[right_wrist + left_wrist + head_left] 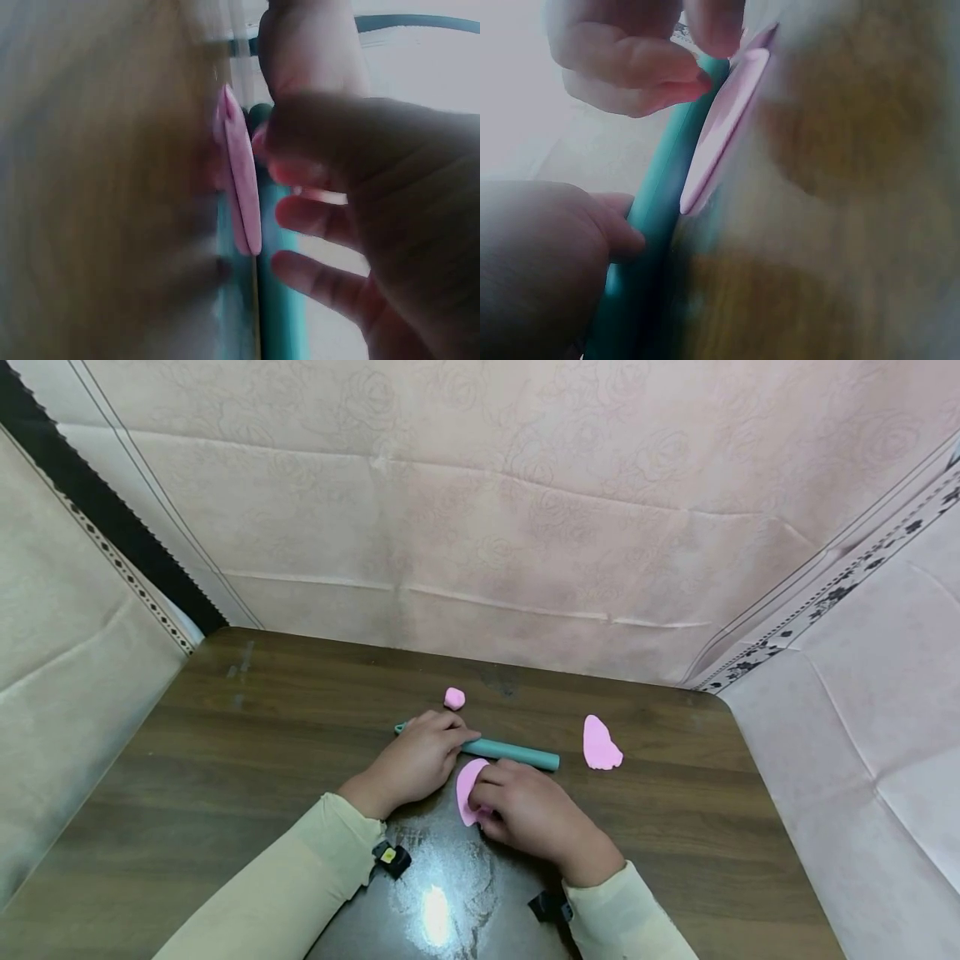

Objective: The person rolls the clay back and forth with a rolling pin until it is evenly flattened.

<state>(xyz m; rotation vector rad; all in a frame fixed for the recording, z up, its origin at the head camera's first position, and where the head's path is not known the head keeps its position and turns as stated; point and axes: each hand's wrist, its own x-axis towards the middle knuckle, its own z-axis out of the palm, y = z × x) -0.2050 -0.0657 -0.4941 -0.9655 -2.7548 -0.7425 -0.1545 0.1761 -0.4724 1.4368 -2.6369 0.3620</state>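
A flattened pink clay piece [467, 789] lies on the tabletop between the two hands. My right hand [528, 810] is over its right side, fingers bent, pinching at the clay; the fingertips are partly hidden. In the right wrist view the clay sheet [241, 176] appears edge-on beside the fingers. Just beyond the clay lies a teal rolling pin [517, 752], which my left hand [420, 756] grips near its left part. The left thumb [622, 232] lies against the teal pin [656, 202] in the left wrist view.
A small pink clay lump [454, 698] sits beyond the left hand. Another flat pink clay piece [600, 743] lies to the right. Pale patterned cloth [480, 527] hangs along the back and sides of the wooden table [247, 760]. Bright glare falls on the table's near part.
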